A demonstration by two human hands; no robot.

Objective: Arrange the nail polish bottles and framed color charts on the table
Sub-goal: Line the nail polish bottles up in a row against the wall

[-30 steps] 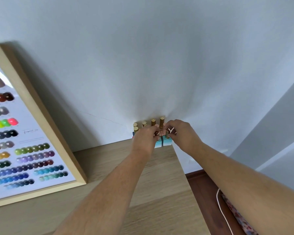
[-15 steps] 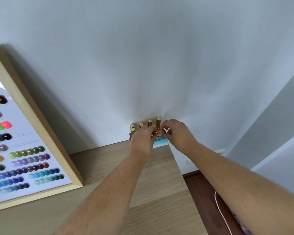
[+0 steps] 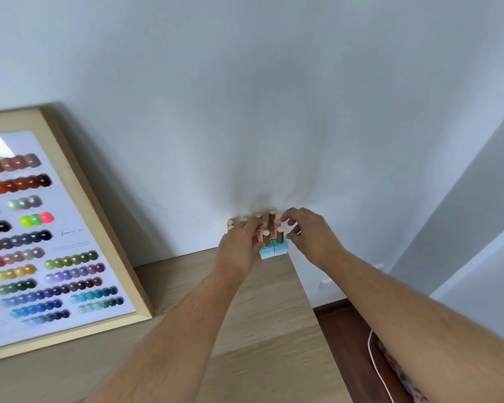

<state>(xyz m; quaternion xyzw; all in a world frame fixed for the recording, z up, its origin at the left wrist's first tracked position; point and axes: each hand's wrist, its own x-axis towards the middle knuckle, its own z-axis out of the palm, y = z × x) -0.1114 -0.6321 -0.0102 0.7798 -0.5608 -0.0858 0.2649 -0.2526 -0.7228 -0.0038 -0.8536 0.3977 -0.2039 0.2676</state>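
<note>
Light wooden-framed colour chart with rows of painted dots [image 3: 56, 237]: leaning against the wall, well left of both hands. Cluster of gold-capped square nail polish bottles [image 3: 269, 241]: standing at the table's [image 3: 262, 330] far right corner. Left hand [image 3: 240, 244] is resting against the cluster, grip hidden; right hand [image 3: 309, 234] is hovering just beside it, fingers spread, holding nothing.

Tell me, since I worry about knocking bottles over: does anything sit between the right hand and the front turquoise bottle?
Nothing visible does. The right hand hovers open just right of the turquoise bottle, with only a bare gap between them. The other bottles stand behind and left.
</note>
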